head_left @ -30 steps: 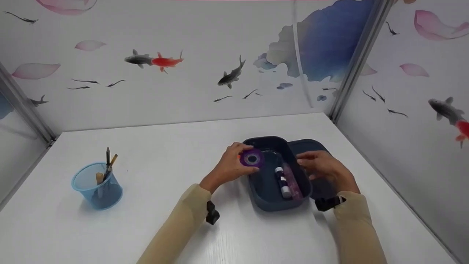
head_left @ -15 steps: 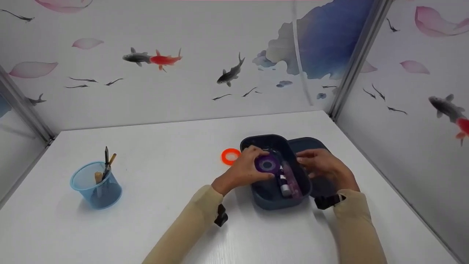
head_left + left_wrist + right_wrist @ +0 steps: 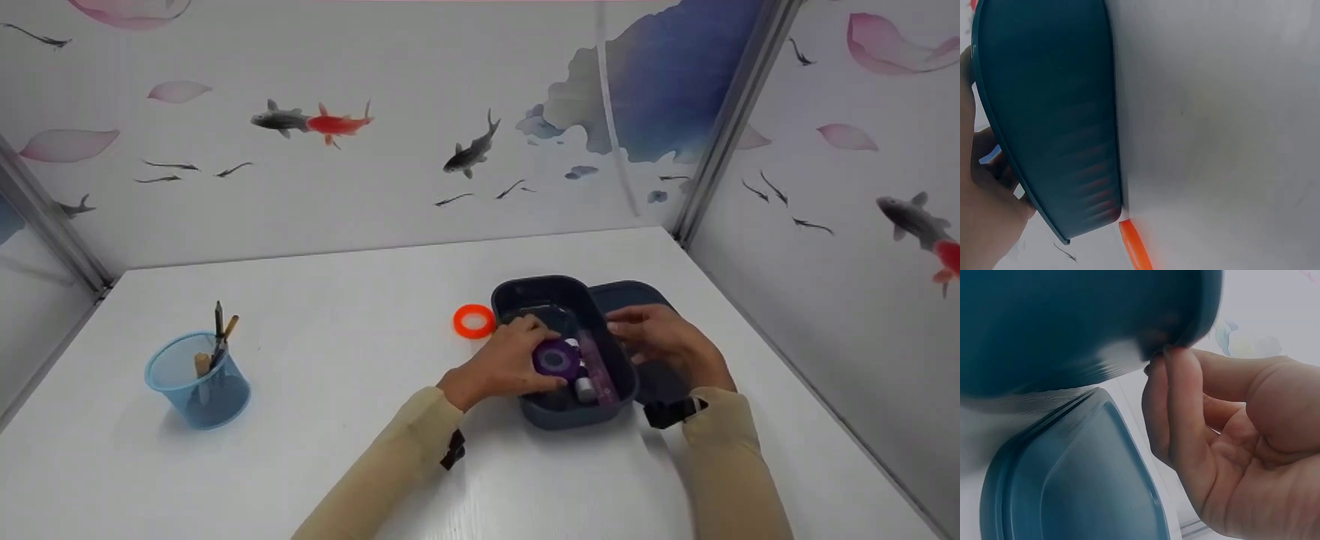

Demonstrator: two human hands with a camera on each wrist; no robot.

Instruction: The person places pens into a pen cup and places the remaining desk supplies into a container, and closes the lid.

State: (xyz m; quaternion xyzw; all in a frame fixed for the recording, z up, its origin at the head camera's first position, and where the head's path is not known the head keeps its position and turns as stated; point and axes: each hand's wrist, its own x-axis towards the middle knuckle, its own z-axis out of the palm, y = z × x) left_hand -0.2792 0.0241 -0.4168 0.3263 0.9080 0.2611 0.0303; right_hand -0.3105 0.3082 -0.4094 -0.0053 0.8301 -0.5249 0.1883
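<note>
My left hand (image 3: 506, 360) reaches over the left rim of an open dark blue box (image 3: 544, 417). Between thumb and fingers it holds a purple tape roll (image 3: 556, 361), low inside the box. The roll partly covers a dark tube with white ends (image 3: 585, 390), perhaps a glue stick. Beside that tube lies a slim, see-through pinkish-purple item (image 3: 598, 371). My right hand (image 3: 671, 341) touches the box's right side with bent fingertips, as the right wrist view shows. An orange tape roll (image 3: 473, 322) lies on the table by the box's left side; the left wrist view catches its edge.
A dark blue lid (image 3: 634, 294) lies flat to the right of the box, partly beneath my right hand. At the left stands a light blue mesh pen cup (image 3: 199, 386) with pencils in it. Painted panels (image 3: 360, 217) enclose the white table (image 3: 337, 450).
My left hand has carried the purple tape roll right and down, from the box's left rim into its interior. The orange roll has come fully into sight. The right hand stays put.
</note>
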